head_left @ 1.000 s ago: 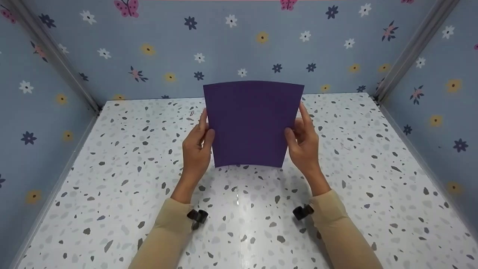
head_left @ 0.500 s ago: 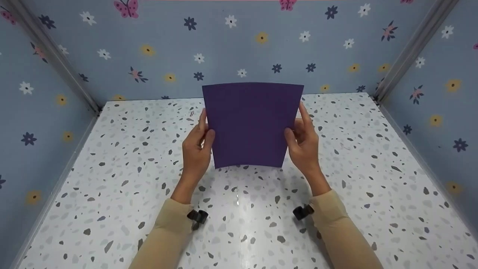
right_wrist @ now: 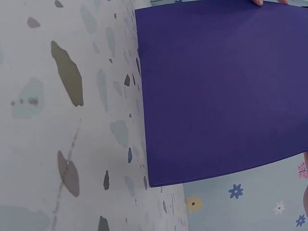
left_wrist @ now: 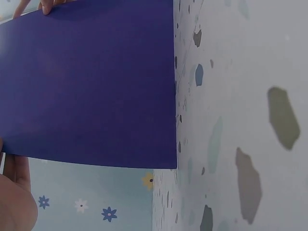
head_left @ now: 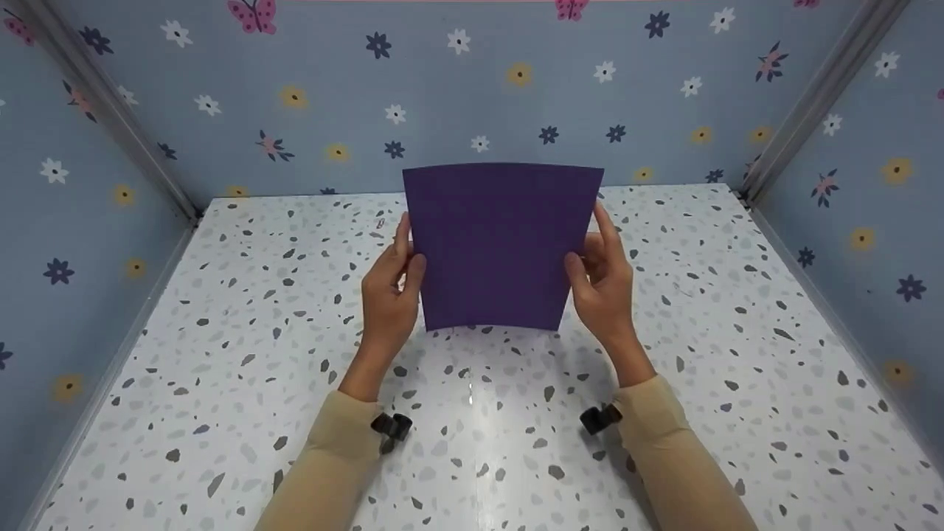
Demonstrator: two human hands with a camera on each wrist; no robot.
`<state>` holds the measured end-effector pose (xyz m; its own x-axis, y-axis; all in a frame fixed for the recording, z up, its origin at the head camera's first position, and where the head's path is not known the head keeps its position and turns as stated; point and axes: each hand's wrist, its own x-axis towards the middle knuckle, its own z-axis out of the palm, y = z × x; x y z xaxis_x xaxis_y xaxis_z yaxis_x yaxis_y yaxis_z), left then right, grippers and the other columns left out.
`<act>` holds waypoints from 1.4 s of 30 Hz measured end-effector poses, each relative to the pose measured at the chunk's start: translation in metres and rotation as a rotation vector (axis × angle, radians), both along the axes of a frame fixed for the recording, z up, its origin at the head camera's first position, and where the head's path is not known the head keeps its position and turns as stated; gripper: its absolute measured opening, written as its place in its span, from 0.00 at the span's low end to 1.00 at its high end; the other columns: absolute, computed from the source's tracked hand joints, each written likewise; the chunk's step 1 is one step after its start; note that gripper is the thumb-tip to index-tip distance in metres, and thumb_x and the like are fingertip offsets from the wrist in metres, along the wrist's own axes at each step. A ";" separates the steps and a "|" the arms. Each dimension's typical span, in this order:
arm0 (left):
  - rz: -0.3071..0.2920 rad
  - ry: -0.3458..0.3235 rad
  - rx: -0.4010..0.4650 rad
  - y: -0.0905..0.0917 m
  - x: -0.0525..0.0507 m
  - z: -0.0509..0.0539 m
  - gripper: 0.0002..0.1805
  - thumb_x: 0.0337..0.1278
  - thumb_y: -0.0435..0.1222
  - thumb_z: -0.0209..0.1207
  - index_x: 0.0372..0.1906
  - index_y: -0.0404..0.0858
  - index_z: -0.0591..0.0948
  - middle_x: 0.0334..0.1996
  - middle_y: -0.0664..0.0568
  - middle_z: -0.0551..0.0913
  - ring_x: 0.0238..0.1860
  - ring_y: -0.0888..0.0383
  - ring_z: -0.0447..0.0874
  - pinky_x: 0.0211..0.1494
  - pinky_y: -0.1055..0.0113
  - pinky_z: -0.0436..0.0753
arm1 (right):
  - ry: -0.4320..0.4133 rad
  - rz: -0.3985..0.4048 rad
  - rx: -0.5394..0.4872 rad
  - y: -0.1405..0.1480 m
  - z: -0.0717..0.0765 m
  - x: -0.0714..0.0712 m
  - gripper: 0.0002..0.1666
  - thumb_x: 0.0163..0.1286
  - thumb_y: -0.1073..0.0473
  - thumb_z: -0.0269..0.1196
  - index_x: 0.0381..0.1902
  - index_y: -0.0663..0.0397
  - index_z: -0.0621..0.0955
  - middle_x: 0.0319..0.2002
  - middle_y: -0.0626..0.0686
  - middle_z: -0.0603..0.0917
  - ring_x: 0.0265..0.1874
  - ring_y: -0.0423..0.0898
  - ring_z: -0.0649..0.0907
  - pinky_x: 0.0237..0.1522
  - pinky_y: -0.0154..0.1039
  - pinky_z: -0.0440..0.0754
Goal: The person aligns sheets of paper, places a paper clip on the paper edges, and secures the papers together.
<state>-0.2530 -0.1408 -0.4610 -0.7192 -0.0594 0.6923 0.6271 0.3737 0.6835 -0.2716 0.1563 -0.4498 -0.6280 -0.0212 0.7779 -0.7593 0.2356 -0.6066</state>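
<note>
Purple sheet (head_left: pixel 506 247) bows slightly between the left hand (head_left: pixel 389 295) and right hand (head_left: pixel 606 295), thumb and fingers of each pinching a side edge, over the speckled table (head_left: pixel 243 398).

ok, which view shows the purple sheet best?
Head: the purple sheet shows all four corners, held between the left hand and right hand. Left wrist shows one corner, the sheet cut off at left and top; right wrist shows two corners, the sheet running off at right.
</note>
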 end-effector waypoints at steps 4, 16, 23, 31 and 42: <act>0.006 0.019 -0.020 0.000 -0.001 0.001 0.30 0.82 0.31 0.55 0.82 0.34 0.64 0.69 0.43 0.80 0.66 0.51 0.82 0.64 0.68 0.82 | 0.010 0.002 -0.002 0.000 0.000 0.001 0.40 0.76 0.76 0.58 0.83 0.62 0.62 0.44 0.58 0.87 0.30 0.43 0.81 0.33 0.33 0.77; 0.042 0.047 -0.089 0.002 -0.001 0.001 0.30 0.82 0.31 0.54 0.81 0.30 0.63 0.73 0.42 0.76 0.69 0.49 0.80 0.66 0.63 0.82 | 0.001 -0.010 0.008 0.001 0.001 0.003 0.40 0.76 0.76 0.58 0.83 0.61 0.61 0.44 0.58 0.87 0.31 0.44 0.81 0.35 0.32 0.79; 0.062 0.063 -0.121 0.003 -0.001 0.002 0.30 0.81 0.31 0.55 0.81 0.29 0.64 0.72 0.42 0.78 0.66 0.48 0.82 0.63 0.60 0.83 | 0.011 -0.024 0.022 0.004 0.005 0.004 0.41 0.76 0.76 0.57 0.83 0.60 0.61 0.46 0.57 0.88 0.35 0.47 0.85 0.38 0.32 0.83; 0.080 0.080 -0.133 0.001 -0.002 0.000 0.30 0.80 0.29 0.55 0.80 0.28 0.64 0.68 0.41 0.81 0.60 0.48 0.85 0.58 0.60 0.84 | 0.066 -0.007 0.051 0.003 0.013 0.005 0.40 0.76 0.77 0.58 0.82 0.67 0.59 0.49 0.58 0.87 0.40 0.48 0.87 0.40 0.33 0.82; 0.083 0.093 -0.136 0.001 -0.001 0.003 0.30 0.81 0.29 0.55 0.80 0.27 0.64 0.66 0.40 0.82 0.59 0.47 0.85 0.58 0.60 0.84 | 0.019 0.036 0.008 0.002 0.026 0.008 0.42 0.77 0.75 0.58 0.84 0.62 0.57 0.54 0.55 0.85 0.45 0.50 0.88 0.45 0.36 0.85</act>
